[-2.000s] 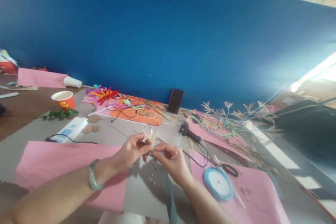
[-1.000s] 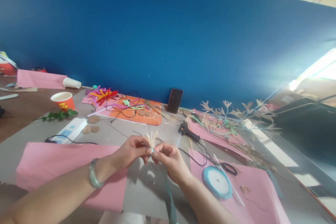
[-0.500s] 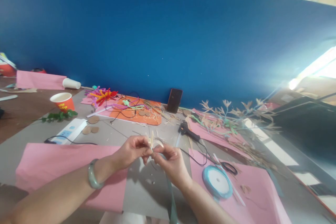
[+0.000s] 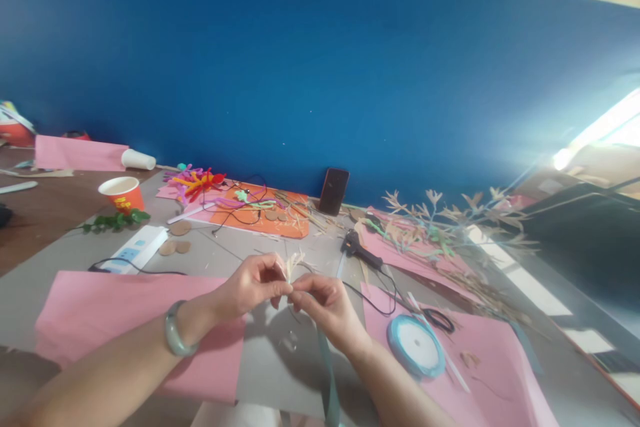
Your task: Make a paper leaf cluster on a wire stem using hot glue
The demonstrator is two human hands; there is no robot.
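Over the middle of the table, my left hand point(image 4: 255, 287) pinches the base of a small bundle of pale, straw-like leaves point(image 4: 293, 264) between thumb and fingers. The leaf tips fan upward above the fingertips. My right hand point(image 4: 330, 312) meets it from the other side, thumb and forefinger closed at the same base, fingertips touching the left ones. A grey-green ribbon point(image 4: 328, 373) hangs below the right hand and runs toward the near table edge. Whether the ribbon's upper end lies in the fingers is hidden.
A glue gun point(image 4: 359, 250) with a black cord lies beyond my right hand. Nearer are a blue ribbon spool point(image 4: 417, 345) and black-handled scissors point(image 4: 439, 320). A power strip point(image 4: 135, 250) and paper cup point(image 4: 123, 195) stand left; a phone point(image 4: 333, 191) leans on the blue wall.
The pale leaves between my fingertips have shifted and now fan out more above them. Both hands stay pinched together in nearly the same place.
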